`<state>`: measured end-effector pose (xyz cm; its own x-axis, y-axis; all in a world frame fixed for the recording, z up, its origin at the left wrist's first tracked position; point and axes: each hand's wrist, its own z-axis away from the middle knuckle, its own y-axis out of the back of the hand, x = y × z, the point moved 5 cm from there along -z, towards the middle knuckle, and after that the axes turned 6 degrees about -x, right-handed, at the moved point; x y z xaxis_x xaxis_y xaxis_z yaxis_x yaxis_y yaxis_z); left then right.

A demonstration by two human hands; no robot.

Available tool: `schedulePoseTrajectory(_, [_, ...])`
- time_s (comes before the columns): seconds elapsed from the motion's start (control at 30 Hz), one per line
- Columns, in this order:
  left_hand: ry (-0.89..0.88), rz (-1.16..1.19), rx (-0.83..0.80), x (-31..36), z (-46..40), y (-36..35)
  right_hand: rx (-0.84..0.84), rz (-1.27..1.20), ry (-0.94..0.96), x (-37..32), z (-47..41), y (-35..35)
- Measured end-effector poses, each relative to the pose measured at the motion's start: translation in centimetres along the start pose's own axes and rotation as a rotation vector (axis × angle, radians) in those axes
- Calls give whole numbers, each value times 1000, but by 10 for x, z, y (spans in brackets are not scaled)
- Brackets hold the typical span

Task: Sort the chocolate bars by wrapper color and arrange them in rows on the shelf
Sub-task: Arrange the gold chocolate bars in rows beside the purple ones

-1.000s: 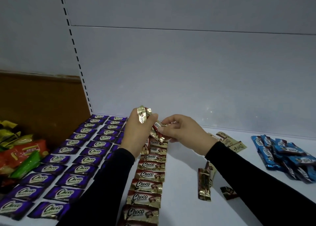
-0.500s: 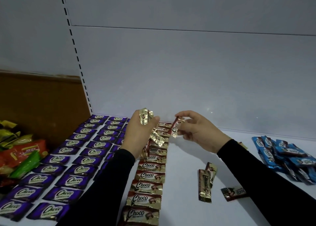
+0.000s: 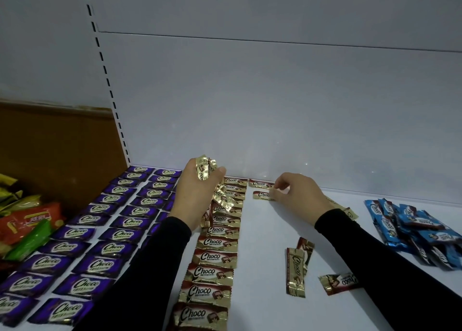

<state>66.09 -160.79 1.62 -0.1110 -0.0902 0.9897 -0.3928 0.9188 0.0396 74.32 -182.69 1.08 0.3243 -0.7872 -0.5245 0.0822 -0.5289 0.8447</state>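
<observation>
— Gold foil first: what is in each hand?

— A bunch of gold-and-brown bars (image 3: 207,173) sticks out above and below the left hand (image 3: 197,195), whose fingers are curled round it. The bars in the bunch are tilted different ways. The right hand (image 3: 297,195) has its fingertips pinched on the right end of a single gold-and-brown bar (image 3: 262,195) lying flat on the white shelf (image 3: 262,230).

— Which way does that bar run?

— Its long axis goes left to right, the "Choco" print reading the same way. Just beyond it, against the back panel (image 3: 250,105), lies another gold-and-brown bar (image 3: 260,183) laid the same way. The two are close, one behind the other.

— And between the hands?

— Under the left hand a gold-and-brown row (image 3: 212,255) runs from the back panel toward the person, each bar crosswise, edges nearly touching. Bare white shelf separates that row from the right hand's bar.

— Farther out?

— Left of the left hand, purple bars (image 3: 100,230) lie in rows, also crosswise. Nearer the person than the right hand, three loose gold-and-brown bars (image 3: 296,270) lie at odd angles, one lengthwise. Right of the right arm is a loose heap of blue bars (image 3: 412,225). Beyond the purple rows, at the far left, are mixed red, green and yellow packets (image 3: 27,220).
</observation>
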Motion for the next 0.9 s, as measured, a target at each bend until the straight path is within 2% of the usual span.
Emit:
schedulePoseTrajectory(0.2, [-2,-11,4,0,-1,0,-118,15,130,0,-4,-4])
schedulePoseTrajectory(0.43, [0,-16,5,1,0,1,-84,176,325,-6,-12,-9])
schedulePoseTrajectory(0.63, [-1,-8,7,1,0,0,-6,168,355,-4,-20,-14])
schedulePoseTrajectory(0.9, [2,-7,9,2,1,-1,-10,165,332,-2,-25,-15])
